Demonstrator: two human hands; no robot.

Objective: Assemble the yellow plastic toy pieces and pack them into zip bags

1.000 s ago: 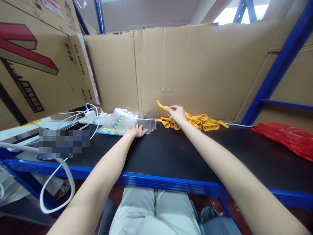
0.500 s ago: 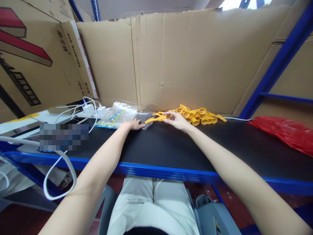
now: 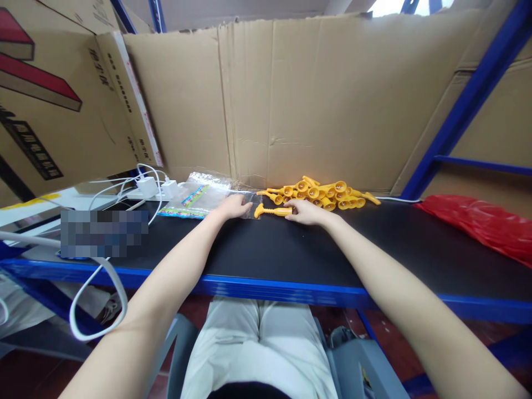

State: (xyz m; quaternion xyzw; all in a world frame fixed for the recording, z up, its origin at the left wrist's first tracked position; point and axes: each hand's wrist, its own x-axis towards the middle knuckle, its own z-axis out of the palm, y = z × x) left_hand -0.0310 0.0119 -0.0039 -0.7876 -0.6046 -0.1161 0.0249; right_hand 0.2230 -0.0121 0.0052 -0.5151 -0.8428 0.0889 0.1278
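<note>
In my right hand (image 3: 306, 212) is a yellow plastic piece (image 3: 276, 211) with a twisted stem and a hooked end, gripped by its wider end. The hooked end points left and lies at the edge of a clear plastic bag (image 3: 254, 198). My left hand (image 3: 236, 206) is closed at that bag, fingers bent over its film. Behind my right hand lies a pile of similar yellow pieces (image 3: 341, 188) with cup-shaped ends. More clear bags with a colourful printed strip (image 3: 183, 213) lie left of my left hand.
White chargers and cables (image 3: 146, 187) lie at the back left, near a blurred-out device (image 3: 103, 234). A red plastic bag (image 3: 469, 219) rests at the right. Cardboard (image 3: 324, 100) walls the back, and a blue beam (image 3: 282, 289) edges the black tabletop (image 3: 282, 255).
My right hand has come slightly nearer with one yellow piece, drawing it away from the pile. My left hand has shifted slightly right and its fingers have curled at the bag.
</note>
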